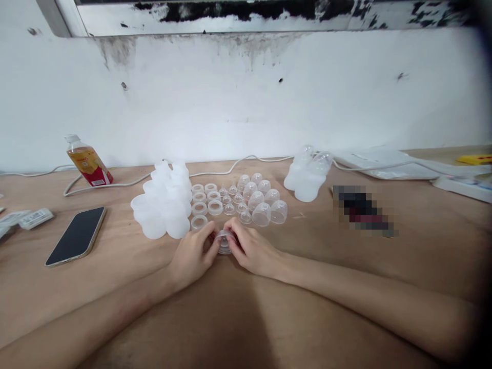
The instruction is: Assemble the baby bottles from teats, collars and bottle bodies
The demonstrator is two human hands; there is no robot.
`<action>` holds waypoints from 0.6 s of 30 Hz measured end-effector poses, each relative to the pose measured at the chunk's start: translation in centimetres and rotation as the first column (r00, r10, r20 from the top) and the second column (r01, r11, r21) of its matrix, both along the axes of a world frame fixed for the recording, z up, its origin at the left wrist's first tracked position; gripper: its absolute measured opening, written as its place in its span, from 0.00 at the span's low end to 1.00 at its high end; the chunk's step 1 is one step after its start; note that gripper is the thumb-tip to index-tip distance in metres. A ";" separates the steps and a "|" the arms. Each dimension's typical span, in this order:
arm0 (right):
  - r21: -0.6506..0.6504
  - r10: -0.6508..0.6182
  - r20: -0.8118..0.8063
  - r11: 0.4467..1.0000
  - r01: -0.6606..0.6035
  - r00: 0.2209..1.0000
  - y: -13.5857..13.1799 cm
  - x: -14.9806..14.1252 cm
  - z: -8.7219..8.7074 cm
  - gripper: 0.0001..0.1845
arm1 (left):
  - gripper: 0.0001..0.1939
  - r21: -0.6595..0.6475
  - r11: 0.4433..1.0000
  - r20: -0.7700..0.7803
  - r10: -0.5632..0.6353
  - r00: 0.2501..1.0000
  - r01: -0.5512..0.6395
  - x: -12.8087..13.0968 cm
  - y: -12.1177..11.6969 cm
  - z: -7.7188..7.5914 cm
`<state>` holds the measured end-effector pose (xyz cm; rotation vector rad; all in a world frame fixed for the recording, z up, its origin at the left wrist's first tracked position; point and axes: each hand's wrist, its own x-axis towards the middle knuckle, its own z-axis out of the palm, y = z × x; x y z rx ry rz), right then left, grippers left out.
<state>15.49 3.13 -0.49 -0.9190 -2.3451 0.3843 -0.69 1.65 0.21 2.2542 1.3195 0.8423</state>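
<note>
We're at a brown tabletop (pixel 315 238) against a stained white wall (pixel 211 97); our left hand (pixel 195 253) and right hand (pixel 254 252) together pinch a clear plastic piece (pixel 225 248).

I can read no wording: the bottle (pixel 88 160) bears a printed label (pixel 91 166) with a barcode (pixel 101 182) — too small to decipher; print on a white packet (pixel 36 219) — likewise illegible.

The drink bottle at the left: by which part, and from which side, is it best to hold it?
The bottle is probably best gripped round its labelled middle, the left hand coming from the right, above the cable: it stands tall, the body is broader than the cap, and the cable passes in front of its base.
</note>
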 end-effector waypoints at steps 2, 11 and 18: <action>-0.010 0.010 -0.032 1.000 -0.010 0.999 0.0 0.0 0.2 0.04 | 0.06 -0.009 1.000 0.033 0.009 0.999 -0.009 0.0 0.0 0.1; -0.017 0.010 -0.077 1.000 -0.012 0.997 0.2 0.1 0.1 0.10 | 0.04 -0.019 0.999 0.115 0.038 0.993 -0.036 -0.3 0.3 -0.4; -0.031 0.007 -0.034 0.999 -0.008 0.999 0.0 0.0 -0.3 0.15 | 0.06 0.037 0.999 0.018 0.006 1.000 -0.007 0.1 0.2 -0.5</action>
